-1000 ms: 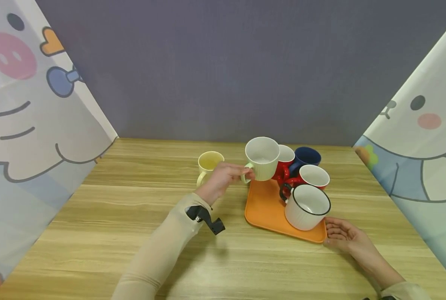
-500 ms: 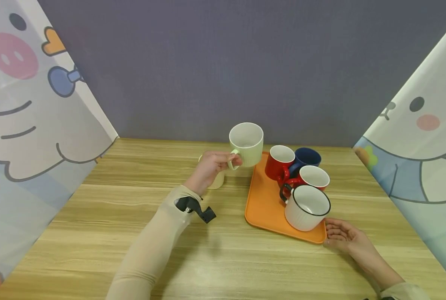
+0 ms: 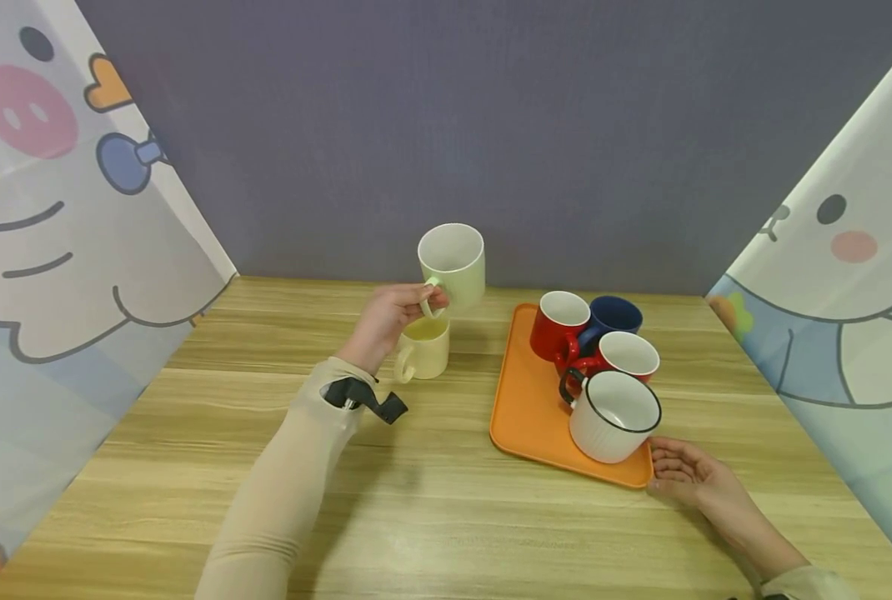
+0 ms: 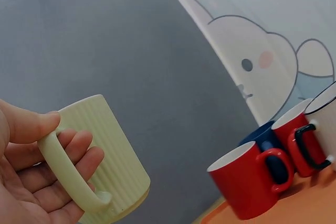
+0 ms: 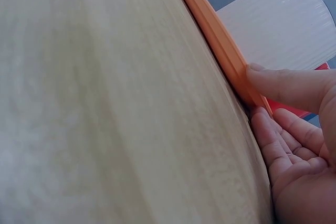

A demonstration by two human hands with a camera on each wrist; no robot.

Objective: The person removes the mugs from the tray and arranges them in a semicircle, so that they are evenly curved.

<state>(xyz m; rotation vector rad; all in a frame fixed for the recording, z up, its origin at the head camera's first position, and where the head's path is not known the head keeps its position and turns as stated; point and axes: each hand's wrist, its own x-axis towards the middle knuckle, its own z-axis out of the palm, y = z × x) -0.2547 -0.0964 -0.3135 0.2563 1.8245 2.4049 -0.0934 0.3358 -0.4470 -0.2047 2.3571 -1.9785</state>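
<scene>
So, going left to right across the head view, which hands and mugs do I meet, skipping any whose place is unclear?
Left hand, pale green mug, farther red mug, blue mug, right hand.

In the head view the light is bright and quite even, with a slightly warm tone on the tabletop (image 3: 153, 467). It seems to come from above. Beside the left sleeve (image 3: 266, 492) lies a soft shadow with blurred borders, and a pale sheen shows on the wood near the bottom. The left wrist view is dimmer and cooler; the ribs of the pale green mug (image 3: 457, 287) remain readable there. In the right wrist view, the wood grain is smeared and out of focus, while the white mug (image 5: 278, 24) carries thin bright streaks.
</scene>
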